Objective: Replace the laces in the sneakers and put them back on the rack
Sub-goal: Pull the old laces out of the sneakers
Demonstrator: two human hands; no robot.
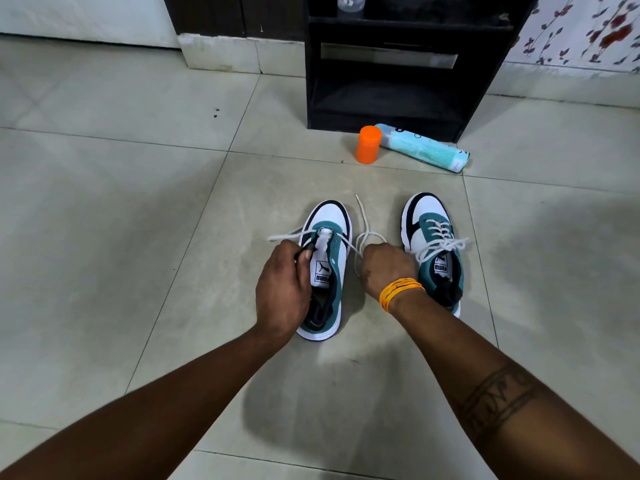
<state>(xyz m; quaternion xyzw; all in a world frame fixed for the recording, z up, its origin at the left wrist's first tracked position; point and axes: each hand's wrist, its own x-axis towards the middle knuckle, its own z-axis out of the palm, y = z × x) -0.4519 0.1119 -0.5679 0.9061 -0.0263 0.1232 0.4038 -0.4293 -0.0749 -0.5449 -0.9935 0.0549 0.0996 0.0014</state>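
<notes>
Two white, teal and black sneakers stand on the tiled floor, toes pointing away from me. The left sneaker [329,230] has a white lace [362,220] through only its front eyelets, with loose ends trailing to both sides. My left hand [282,289] grips the left side of this sneaker near its tongue. My right hand [388,268] pinches the lace's right end between the two shoes. The right sneaker [433,244] is fully laced and tied in a bow. The dark shoe rack [391,109] stands beyond them.
An orange cap [369,144] stands upright beside a light blue spray can [424,147] lying on the floor in front of the rack. A floral curtain [588,26] hangs at the far right. A white wall base runs along the back left.
</notes>
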